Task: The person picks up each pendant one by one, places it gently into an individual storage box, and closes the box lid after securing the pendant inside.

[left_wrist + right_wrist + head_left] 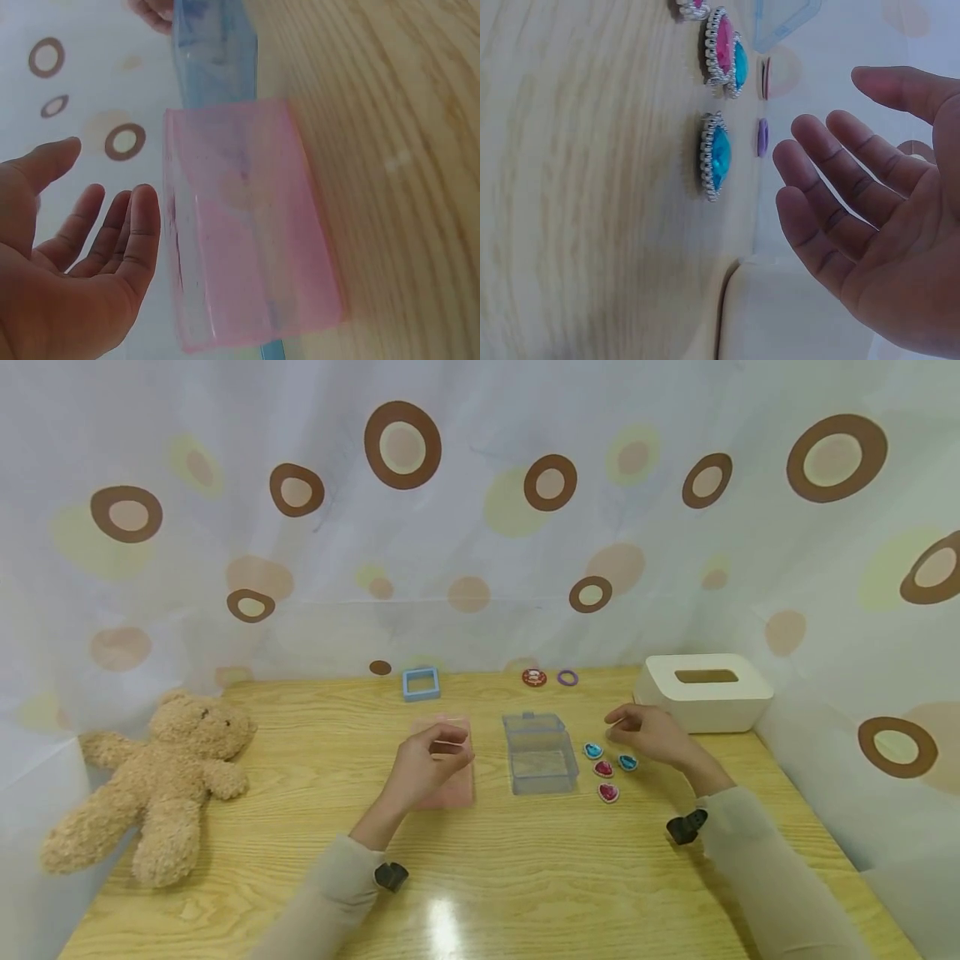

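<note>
My left hand [429, 766] hovers by a translucent pink box [240, 225], fingers relaxed and holding nothing. In the head view it partly covers that box. To the right stands a clear bluish box [542, 764] with its lid raised at the back. My right hand [651, 735] is held, empty and loosely bent, above several gems with silvery beaded rims. Among them are a blue heart gem [627, 762], another blue gem [593, 750], a pink-red gem [603, 768] and a pink-red heart gem [608, 792]. The right wrist view shows its fingers spread apart from the gems.
A white tissue box [705, 697] stands behind the right hand. Along the back lie a blue square frame [422, 697], a red round badge [534, 677] and a purple ring [567, 683]. A teddy bear [168, 777] lies at the left of the wooden table [525, 877].
</note>
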`<state>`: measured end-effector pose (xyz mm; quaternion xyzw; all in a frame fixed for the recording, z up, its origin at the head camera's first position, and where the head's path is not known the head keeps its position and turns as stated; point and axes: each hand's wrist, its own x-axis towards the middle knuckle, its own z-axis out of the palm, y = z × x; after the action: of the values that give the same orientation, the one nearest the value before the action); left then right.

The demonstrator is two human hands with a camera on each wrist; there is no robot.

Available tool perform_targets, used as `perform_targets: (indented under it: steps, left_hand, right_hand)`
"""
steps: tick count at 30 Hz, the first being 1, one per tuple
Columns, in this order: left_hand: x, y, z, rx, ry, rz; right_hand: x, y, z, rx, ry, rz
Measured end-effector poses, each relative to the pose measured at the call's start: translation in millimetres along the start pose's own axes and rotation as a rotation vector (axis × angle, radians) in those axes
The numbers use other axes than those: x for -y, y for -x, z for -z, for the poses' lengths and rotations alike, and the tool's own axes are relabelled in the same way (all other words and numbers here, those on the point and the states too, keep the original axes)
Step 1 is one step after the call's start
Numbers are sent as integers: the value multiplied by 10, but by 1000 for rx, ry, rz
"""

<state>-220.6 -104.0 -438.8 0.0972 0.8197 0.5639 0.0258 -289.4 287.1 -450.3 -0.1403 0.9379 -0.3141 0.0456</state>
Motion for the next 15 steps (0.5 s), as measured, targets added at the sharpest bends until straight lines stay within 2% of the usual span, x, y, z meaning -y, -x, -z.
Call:
perform_targets:
  steps: [6, 10, 15]
  left_hand:
    - [-10, -19, -152, 28, 5, -56]
    - [-13, -40, -236, 41, -33, -89]
    - [-47, -73, -317, 62, -86, -79]
  right_hand:
    - [-47, -20, -50, 26, -27, -3]
    - [-83, -22, -82, 39, -40, 2]
    - [-123, -49, -123, 49, -45, 11]
